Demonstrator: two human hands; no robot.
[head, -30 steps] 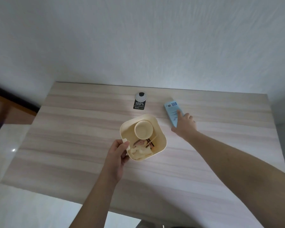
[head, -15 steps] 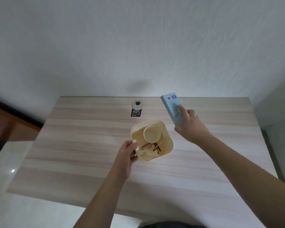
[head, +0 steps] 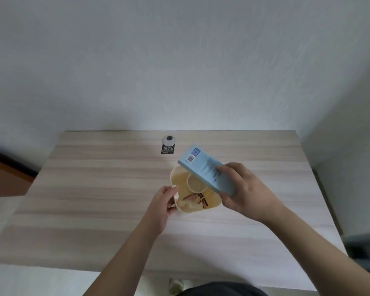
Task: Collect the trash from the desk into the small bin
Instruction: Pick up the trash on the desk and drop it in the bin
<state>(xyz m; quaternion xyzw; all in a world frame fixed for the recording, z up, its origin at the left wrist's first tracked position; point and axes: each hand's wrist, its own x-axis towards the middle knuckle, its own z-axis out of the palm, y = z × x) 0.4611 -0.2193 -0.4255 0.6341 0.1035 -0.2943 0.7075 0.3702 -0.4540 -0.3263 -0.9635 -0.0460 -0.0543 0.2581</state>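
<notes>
Light-blue box poised over small bin, drop pending.

Near: left hand (head: pixel 163 201) clamped on near-left rim of cream small bin (head: pixel 212 207) on tabletop (head: pixel 94 189), forearm reaching in from below. Right hand (head: pixel 241 191) wrapped around lower end of light-blue box (head: pixel 205 169), wrist cocked, box tilted, barcode end up and away. Bin contents: round cup (head: pixel 195 184), wrappers (brown and pale). Best handling, by judgement: swing long axis upright, lower narrow end beside cup, brace rim, then release. Far: black label (head: pixel 167 149), round grommet (head: pixel 169 139).
</notes>
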